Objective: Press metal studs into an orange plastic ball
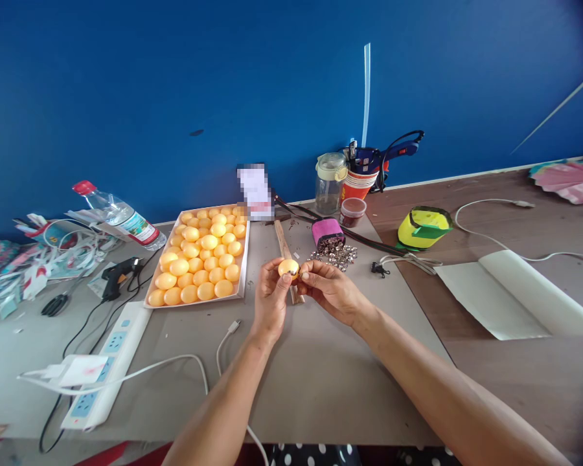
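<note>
My left hand [272, 291] is closed around an orange ping-pong ball [287, 266], with a small dark mark or piece on its near side. Against the ball's right side, the fingers of my right hand [328, 288] are pinched together; whatever is in the pinch is too small to make out. Beneath both hands lies a wooden-handled hammer [284, 241]. Just beyond my right hand, a heap of small shiny metal pieces [339, 257] spills from a purple container [327, 232]. To the left, a shallow box [243, 272] holds many more orange balls.
A power strip [107, 369], glue gun [119, 277], scissors [56, 304] and tilted water bottle [121, 217] are on the left. A jar [328, 184] and paper cups [358, 186] stand by the wall. Right lie a yellow-green band [422, 228], white paper [519, 294] and cables.
</note>
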